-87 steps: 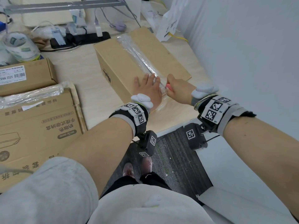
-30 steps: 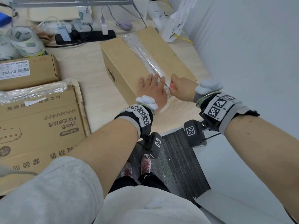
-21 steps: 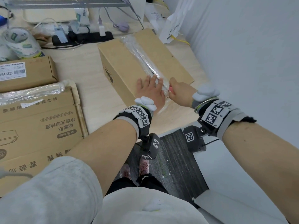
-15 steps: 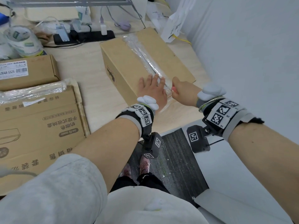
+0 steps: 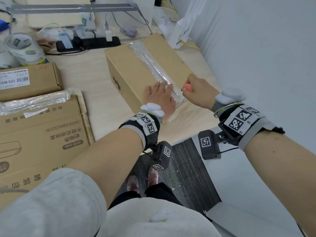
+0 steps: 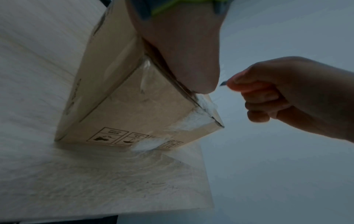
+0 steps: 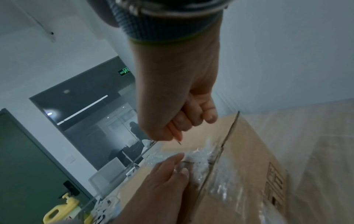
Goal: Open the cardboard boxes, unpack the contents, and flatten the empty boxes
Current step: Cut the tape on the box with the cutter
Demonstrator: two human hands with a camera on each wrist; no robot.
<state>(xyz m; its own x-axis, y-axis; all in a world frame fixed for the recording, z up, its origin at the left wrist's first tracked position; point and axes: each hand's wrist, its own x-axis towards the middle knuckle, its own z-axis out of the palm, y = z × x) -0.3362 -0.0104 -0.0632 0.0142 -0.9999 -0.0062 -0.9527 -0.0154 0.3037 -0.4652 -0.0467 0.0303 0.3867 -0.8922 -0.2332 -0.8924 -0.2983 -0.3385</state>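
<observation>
- Head view: a sealed cardboard box [image 5: 145, 65] lies on the light wooden table [image 5: 89, 86], set at an angle, with a strip of clear packing tape [image 5: 153, 65] running along its top seam.
- The left hand [image 5: 161, 98] lies flat on the near end of the box top, fingers straight and together, their tips at the edge of the tape.
- The right hand [image 5: 196, 91] is fisted round a pink-handled cutter [image 5: 187, 87], just right of the left fingertips and over the near end of the tape.
- To the left lie a flattened printed carton [image 5: 39, 134] with crumpled tape on its upper edge, and behind it a smaller labelled box [image 5: 29, 81]. A black power strip [image 5: 89, 44] and a roll of tape [image 5: 24, 47] sit further back.
- Left wrist view: the heel of the left hand [image 6: 184, 50] presses on the box's top edge; the box's [image 6: 138, 106] end face carries handling symbols near its base and whitish tape across its corner. The right hand [image 6: 283, 94] is curled tight, a small dark blade tip poking out beside the thumb, close to the box's upper corner; contact cannot be judged.
- Right wrist view: the right hand [image 7: 182, 106] grips the pink cutter [image 7: 175, 131], its thin blade pointing down, just above the box top [image 7: 239, 159]. The left hand's fingers [image 7: 172, 166] rest beside the wrinkled tape [image 7: 203, 156].
</observation>
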